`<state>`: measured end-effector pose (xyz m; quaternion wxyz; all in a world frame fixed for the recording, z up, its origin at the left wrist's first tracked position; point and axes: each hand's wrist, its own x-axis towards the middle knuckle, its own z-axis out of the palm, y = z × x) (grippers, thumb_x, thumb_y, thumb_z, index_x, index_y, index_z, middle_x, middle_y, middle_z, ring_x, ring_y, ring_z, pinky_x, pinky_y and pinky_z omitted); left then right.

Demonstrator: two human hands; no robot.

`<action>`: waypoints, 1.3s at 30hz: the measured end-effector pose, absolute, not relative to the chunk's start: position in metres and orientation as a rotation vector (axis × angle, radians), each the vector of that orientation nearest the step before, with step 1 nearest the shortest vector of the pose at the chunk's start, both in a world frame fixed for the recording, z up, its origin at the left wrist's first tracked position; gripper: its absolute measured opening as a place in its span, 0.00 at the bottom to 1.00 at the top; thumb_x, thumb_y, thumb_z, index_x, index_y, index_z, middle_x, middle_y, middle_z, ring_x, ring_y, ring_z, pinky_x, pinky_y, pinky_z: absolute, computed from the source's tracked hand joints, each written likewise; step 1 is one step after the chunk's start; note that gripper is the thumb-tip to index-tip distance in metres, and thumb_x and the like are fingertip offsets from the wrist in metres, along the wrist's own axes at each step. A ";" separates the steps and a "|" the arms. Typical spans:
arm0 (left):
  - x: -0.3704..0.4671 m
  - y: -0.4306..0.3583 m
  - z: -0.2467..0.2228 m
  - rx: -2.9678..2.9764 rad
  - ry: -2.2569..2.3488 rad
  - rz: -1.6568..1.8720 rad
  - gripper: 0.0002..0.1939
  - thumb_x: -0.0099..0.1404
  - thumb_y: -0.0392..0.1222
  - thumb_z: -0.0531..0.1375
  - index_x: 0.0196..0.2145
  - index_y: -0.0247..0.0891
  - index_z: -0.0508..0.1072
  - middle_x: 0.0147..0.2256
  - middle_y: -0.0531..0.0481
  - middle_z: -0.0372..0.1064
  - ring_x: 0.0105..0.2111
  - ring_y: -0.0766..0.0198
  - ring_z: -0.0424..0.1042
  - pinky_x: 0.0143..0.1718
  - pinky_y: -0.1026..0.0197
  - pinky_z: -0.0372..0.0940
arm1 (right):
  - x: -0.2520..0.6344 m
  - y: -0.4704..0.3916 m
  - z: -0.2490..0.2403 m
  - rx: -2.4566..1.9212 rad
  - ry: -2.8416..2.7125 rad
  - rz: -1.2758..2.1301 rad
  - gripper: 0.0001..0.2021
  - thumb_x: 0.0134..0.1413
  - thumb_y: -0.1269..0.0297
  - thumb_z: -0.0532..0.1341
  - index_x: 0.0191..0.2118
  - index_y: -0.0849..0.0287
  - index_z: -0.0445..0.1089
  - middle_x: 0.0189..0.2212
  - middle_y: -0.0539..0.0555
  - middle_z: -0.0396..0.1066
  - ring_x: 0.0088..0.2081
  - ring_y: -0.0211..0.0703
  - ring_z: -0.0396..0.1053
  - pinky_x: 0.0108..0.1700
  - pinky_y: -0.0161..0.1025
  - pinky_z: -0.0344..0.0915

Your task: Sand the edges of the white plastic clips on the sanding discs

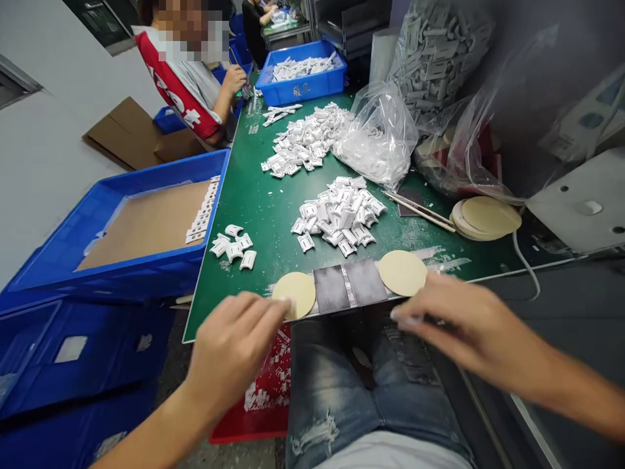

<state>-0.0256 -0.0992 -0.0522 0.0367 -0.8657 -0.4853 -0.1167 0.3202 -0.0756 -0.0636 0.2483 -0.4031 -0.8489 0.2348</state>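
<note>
My left hand (234,339) is closed, its fingertips at the near edge of a round cream-coloured disc (299,291). Something pale shows at those fingertips, too blurred to name. Close to a second cream disc (403,273) is my right hand (452,312), with fingers pinched together and slightly smeared; a whitish bit shows at its tips. Between the discs, two dark grey flat pads (332,288) lie along the table's front edge. Beyond them sits a heap of small curved white plastic parts (342,212), and a few loose white parts (234,246) lie further left.
On the green table (258,208) are a larger white heap (307,140), a clear bag (381,140), tweezers (424,212) and stacked discs (488,218). A blue bin (303,88) stands behind. Left is a cardboard-lined blue crate (63,280); below, a red tray (249,430). A co-worker (195,85) sits far left.
</note>
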 end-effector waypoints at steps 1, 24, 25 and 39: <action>-0.024 -0.101 -0.051 -2.627 -1.550 -0.396 0.09 0.70 0.38 0.57 0.42 0.42 0.78 0.36 0.47 0.78 0.36 0.56 0.70 0.38 0.57 0.61 | 0.320 -0.077 -0.062 -1.182 -2.246 0.569 0.07 0.63 0.61 0.60 0.39 0.53 0.76 0.31 0.54 0.75 0.33 0.44 0.69 0.35 0.40 0.62; 0.031 -0.013 -0.044 -2.982 -2.448 -0.632 0.14 0.53 0.51 0.70 0.32 0.40 0.80 0.28 0.50 0.78 0.29 0.59 0.74 0.27 0.63 0.61 | 0.274 -0.004 -0.063 -1.400 -2.160 0.875 0.11 0.52 0.56 0.66 0.37 0.56 0.80 0.32 0.52 0.80 0.34 0.45 0.74 0.35 0.37 0.63; 0.033 -0.013 -0.046 -2.982 -2.475 -0.604 0.14 0.54 0.52 0.70 0.33 0.40 0.80 0.28 0.50 0.77 0.29 0.59 0.74 0.28 0.62 0.61 | 0.274 -0.002 -0.065 -1.407 -2.165 0.858 0.11 0.52 0.55 0.66 0.37 0.56 0.80 0.32 0.52 0.80 0.34 0.45 0.74 0.35 0.37 0.63; 0.047 0.029 -0.061 -2.650 -2.021 -1.090 0.12 0.69 0.47 0.60 0.44 0.39 0.77 0.42 0.46 0.78 0.43 0.59 0.76 0.45 0.59 0.68 | 0.243 0.029 -0.057 -1.139 -2.269 0.554 0.14 0.63 0.53 0.59 0.41 0.52 0.80 0.38 0.53 0.79 0.39 0.47 0.74 0.43 0.42 0.68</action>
